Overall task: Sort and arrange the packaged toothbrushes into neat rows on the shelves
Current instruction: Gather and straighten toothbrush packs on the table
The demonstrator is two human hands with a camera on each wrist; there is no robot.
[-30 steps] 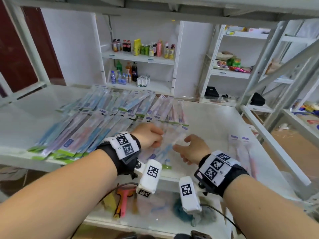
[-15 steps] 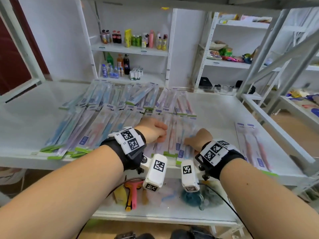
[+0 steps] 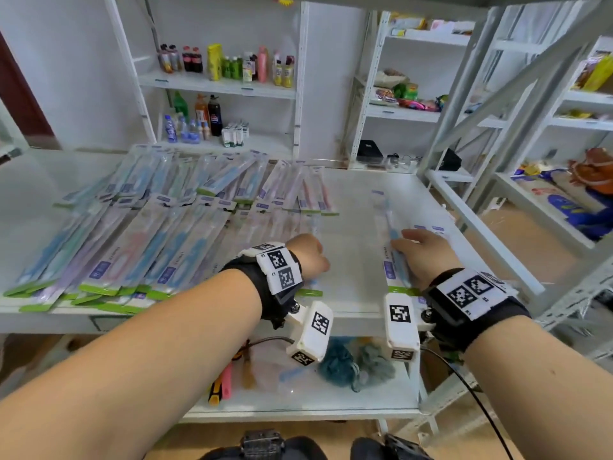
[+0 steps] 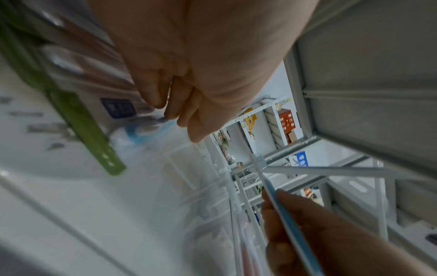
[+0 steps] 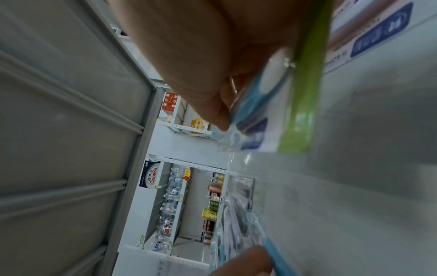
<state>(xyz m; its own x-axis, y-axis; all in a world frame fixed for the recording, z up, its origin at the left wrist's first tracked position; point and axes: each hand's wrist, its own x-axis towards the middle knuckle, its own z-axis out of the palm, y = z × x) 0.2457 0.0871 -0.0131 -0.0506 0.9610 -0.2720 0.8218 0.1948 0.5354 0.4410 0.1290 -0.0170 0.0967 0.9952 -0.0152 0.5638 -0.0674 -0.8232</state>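
**Splitting a blue pack off toward the right side**

While the left hand (image 3: 306,257) curls its fingers onto the near end of the overlapping clear-plastic toothbrush packs with green bottom strips (image 3: 156,240), likely pinning that row in place, the right hand (image 3: 423,257) pinches one blue-handled toothbrush pack (image 3: 391,247). It sits on bare white shelf (image 3: 351,200), apart from the rows, probably to start a new column beside the loose packs (image 3: 428,229) further right.
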